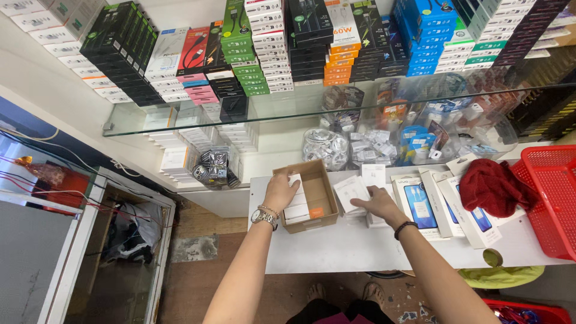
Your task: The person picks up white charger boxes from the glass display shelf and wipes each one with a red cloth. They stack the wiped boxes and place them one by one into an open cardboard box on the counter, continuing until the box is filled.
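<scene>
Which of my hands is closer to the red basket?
Right. Your right hand rests on the small white boxes, nearer the red basket; your left hand is farther away, in the cardboard box.

A red basket sits on the white table — a red cloth lies beside it, under a glass shelf.

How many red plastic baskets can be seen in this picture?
2. One red basket stands at the right end of the white table, beside the dark red cloth. A second red basket shows partly on the floor, bottom right. Others may be hidden.
</scene>
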A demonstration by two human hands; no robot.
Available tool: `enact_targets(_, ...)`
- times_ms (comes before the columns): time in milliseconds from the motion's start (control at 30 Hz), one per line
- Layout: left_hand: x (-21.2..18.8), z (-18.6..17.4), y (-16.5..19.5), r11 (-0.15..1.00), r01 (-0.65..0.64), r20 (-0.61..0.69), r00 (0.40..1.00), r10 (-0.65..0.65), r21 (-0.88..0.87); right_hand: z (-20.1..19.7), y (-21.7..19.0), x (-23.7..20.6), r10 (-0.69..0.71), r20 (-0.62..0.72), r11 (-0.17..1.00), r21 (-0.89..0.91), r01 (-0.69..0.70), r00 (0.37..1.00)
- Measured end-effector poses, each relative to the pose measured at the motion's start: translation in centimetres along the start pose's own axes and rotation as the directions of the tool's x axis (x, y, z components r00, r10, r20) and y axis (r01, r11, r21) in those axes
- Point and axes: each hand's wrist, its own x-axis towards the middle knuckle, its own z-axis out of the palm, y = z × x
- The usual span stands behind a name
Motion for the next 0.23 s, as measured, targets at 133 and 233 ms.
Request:
enact_targets(133,0.0,2.9,-2.2,0.975,0.094,0.115,0.986,-0.119,0.203,0.3,-2.1,-1.5,-0.392,-0.408,0.911,-0.301,0.284,0.825)
enact_targets(233,0.3,5.3,-3.0,0.972,0.140,0.078,0.985,-0.157,0.190,-1.1,-7.6,-3.3,-0.268,-0.416,0.897,0.220,0.382,0.869)
